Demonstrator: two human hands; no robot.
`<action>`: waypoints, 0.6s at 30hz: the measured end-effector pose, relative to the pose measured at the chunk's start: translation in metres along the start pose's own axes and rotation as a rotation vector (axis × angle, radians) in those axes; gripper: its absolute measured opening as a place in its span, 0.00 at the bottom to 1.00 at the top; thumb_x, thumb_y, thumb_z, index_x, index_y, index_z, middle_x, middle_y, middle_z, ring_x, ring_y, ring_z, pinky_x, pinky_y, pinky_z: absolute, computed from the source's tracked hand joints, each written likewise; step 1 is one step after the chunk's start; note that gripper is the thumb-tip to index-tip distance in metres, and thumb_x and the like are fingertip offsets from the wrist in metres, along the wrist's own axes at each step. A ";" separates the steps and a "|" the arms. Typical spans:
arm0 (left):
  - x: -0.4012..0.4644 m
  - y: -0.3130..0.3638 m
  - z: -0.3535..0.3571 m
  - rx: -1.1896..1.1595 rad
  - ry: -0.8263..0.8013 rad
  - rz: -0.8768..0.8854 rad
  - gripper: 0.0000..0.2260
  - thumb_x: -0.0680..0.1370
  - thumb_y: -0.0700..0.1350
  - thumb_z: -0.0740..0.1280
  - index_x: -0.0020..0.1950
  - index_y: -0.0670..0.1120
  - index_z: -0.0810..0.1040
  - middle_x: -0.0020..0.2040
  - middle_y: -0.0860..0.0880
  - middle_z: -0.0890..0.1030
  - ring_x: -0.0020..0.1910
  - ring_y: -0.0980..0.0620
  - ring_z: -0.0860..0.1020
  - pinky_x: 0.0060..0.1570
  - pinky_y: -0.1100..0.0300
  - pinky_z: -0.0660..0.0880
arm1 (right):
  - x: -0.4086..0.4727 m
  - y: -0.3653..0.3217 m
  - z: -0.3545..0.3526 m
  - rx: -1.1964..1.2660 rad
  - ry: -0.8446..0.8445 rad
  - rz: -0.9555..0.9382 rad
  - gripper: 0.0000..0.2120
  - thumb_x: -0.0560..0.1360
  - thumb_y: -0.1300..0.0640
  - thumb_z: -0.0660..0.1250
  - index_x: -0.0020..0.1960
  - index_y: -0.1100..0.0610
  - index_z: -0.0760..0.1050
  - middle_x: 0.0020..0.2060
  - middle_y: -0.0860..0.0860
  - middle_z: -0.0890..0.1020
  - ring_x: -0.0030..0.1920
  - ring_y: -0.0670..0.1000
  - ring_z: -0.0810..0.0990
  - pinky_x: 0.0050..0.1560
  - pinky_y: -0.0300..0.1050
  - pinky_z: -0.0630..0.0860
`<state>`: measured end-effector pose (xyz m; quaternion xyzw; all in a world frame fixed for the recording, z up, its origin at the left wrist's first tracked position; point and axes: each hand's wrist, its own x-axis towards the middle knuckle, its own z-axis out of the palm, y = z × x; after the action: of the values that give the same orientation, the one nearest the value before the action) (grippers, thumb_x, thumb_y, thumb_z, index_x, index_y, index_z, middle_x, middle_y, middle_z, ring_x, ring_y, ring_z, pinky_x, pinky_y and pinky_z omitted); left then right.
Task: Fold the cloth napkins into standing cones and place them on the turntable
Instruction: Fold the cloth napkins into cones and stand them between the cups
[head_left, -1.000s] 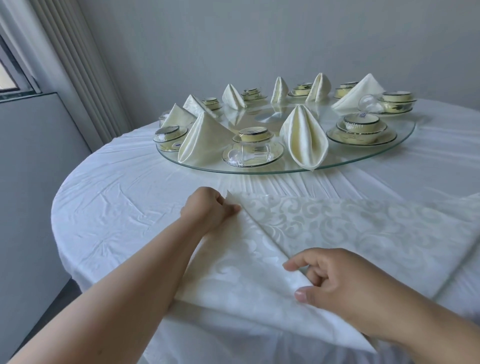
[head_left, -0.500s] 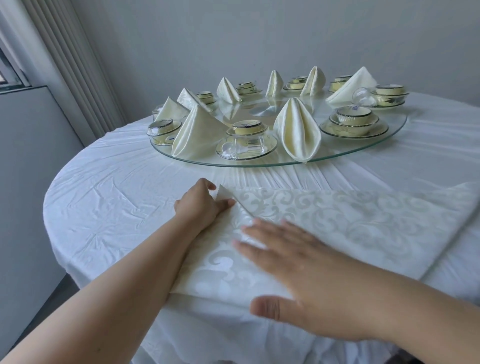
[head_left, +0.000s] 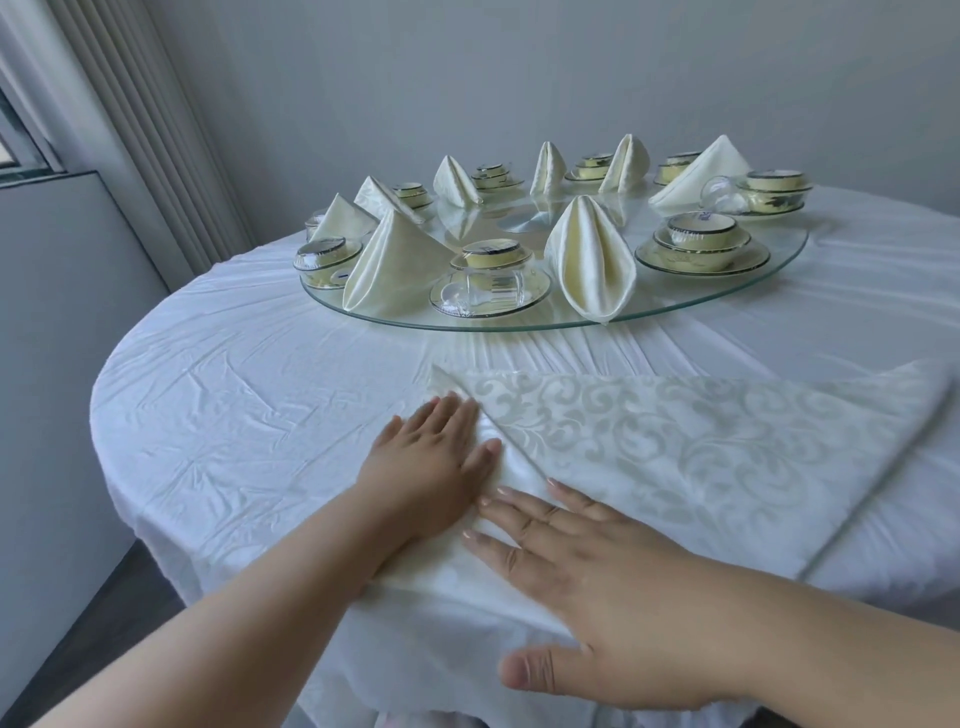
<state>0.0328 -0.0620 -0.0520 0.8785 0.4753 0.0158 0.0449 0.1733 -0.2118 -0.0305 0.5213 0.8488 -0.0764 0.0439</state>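
My left hand (head_left: 431, 467) lies flat on the folded left flap of a cloth napkin (head_left: 675, 452), fingers straight and close together, pressing the fold down. My right hand (head_left: 587, 587) lies flat just beside it, fingers spread, thumb out toward me, smoothing the same flap; the fingertips of the two hands nearly meet.

The napkin lies on the white tablecloth (head_left: 249, 395) at the near edge of the round table, between me and the glass turntable (head_left: 779, 270). It is pale cream with a woven scroll pattern, and its far right corner tapers to a point.

I judge the cloth light, soft and limp, with a slight sheen that may let it slide on the tablecloth. It seems to keep a crease only where pressed, so I would hold it at the corners and along the folded edge, and pin one side while moving the other.

On the turntable stand several finished cones (head_left: 592, 260) among stacked bowls and saucers (head_left: 491, 283), which look breakable.

A small dark mark shows on one bowl at the left, too small to read. I see no other writing or brand.
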 end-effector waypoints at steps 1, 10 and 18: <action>0.000 0.001 -0.001 -0.002 0.010 -0.005 0.28 0.80 0.62 0.46 0.79 0.54 0.47 0.79 0.54 0.47 0.77 0.56 0.46 0.75 0.52 0.45 | -0.004 0.002 0.005 -0.049 0.083 -0.015 0.40 0.71 0.27 0.36 0.78 0.46 0.44 0.78 0.51 0.45 0.77 0.48 0.40 0.74 0.48 0.39; -0.003 0.007 -0.004 0.007 0.013 -0.021 0.48 0.61 0.77 0.37 0.78 0.56 0.46 0.79 0.55 0.47 0.77 0.56 0.46 0.75 0.53 0.46 | -0.049 0.022 0.008 0.042 0.050 -0.027 0.40 0.71 0.27 0.33 0.78 0.43 0.48 0.77 0.40 0.48 0.75 0.37 0.43 0.76 0.47 0.47; 0.013 0.001 -0.020 -0.231 0.147 -0.083 0.26 0.79 0.60 0.56 0.71 0.45 0.67 0.70 0.44 0.70 0.69 0.42 0.67 0.66 0.52 0.63 | -0.036 0.066 -0.039 0.488 0.389 0.216 0.19 0.74 0.37 0.59 0.55 0.47 0.80 0.51 0.41 0.80 0.51 0.40 0.77 0.56 0.40 0.72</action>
<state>0.0390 -0.0506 -0.0324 0.8436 0.5083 0.1328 0.1112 0.2484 -0.2077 0.0084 0.6082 0.7378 -0.1713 -0.2374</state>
